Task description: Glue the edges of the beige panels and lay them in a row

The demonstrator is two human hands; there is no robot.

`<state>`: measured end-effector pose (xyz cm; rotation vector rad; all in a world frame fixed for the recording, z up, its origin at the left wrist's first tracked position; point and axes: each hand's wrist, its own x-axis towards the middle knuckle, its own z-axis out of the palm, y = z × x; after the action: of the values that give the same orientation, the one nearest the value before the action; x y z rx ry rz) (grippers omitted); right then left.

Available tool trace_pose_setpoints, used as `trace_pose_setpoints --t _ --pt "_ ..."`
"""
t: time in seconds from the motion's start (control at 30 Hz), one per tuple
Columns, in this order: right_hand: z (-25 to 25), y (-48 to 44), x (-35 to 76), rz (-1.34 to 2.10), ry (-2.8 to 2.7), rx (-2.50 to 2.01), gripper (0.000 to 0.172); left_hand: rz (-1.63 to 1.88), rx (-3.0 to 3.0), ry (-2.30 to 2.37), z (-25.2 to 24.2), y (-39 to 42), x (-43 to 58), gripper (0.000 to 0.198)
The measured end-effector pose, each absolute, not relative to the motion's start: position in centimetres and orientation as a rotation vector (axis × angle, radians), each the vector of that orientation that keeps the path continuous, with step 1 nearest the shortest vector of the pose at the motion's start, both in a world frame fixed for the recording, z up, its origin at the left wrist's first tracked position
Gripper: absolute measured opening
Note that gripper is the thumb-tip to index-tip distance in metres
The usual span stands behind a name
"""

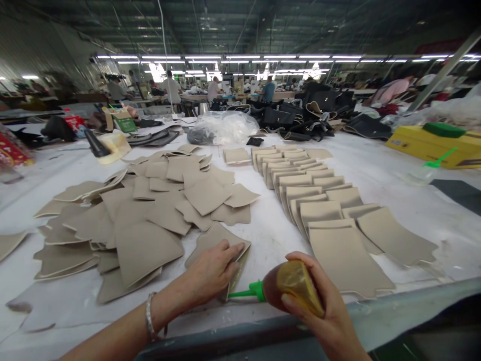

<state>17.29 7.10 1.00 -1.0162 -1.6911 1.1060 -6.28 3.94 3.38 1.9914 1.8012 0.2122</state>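
My right hand (319, 296) is wrapped round a squeeze bottle (291, 287) of amber liquid, tilted so its thin green nozzle (240, 293) points left. The nozzle tip touches the near corner of a beige leather piece (215, 239) on the white table. My left hand (216, 271) presses on that piece, its fingers closed on the right edge, which is raised to show a shiny strip beneath. To the left lies a loose heap of beige pieces (146, 245). At the right, overlapping beige pieces (323, 213) run in rows away from me.
The table's front edge (225, 333) runs just below my hands. Farther back are a clear plastic bag (225, 125), black leather parts (300, 113), a yellow box (432, 145) and a green carton (124, 122). People work at distant tables.
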Motion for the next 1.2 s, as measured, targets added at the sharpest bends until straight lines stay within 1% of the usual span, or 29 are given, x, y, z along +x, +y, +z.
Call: trace_pose_setpoints --t 0.1,0.27,0.4,0.53,0.63,0.83,1.07,1.2 --pt "0.6 6.8 17.4 1.072 -1.678 -1.046 0.045 0.202 1.982 1.814 3.5 3.9 -6.2 0.045" --pt "0.1 6.6 17.7 1.115 -1.692 -1.001 0.046 0.202 1.971 1.81 3.6 3.9 -6.2 0.045" --pt "0.1 7.2 18.1 1.007 -1.755 -1.013 0.043 0.201 1.987 1.816 3.4 3.8 -6.2 0.045" --pt "0.2 7.5 17.9 0.943 -1.651 -1.103 0.044 0.21 1.992 1.811 3.3 3.8 -6.2 0.044" --pt "-0.1 7.1 17.6 0.966 -1.652 -1.101 0.046 0.205 1.995 1.812 3.4 3.8 -6.2 0.044" --pt "-1.1 5.5 17.4 1.144 -1.56 -1.052 0.047 0.167 1.966 1.821 3.5 3.9 -6.1 0.044" --pt "-0.6 6.7 17.5 1.001 -1.496 -1.181 0.046 0.193 1.982 1.806 3.5 4.1 -6.1 0.044" --pt "-0.9 6.5 17.3 1.097 -1.487 -1.145 0.049 0.19 1.971 1.798 3.6 4.3 -6.1 0.042"
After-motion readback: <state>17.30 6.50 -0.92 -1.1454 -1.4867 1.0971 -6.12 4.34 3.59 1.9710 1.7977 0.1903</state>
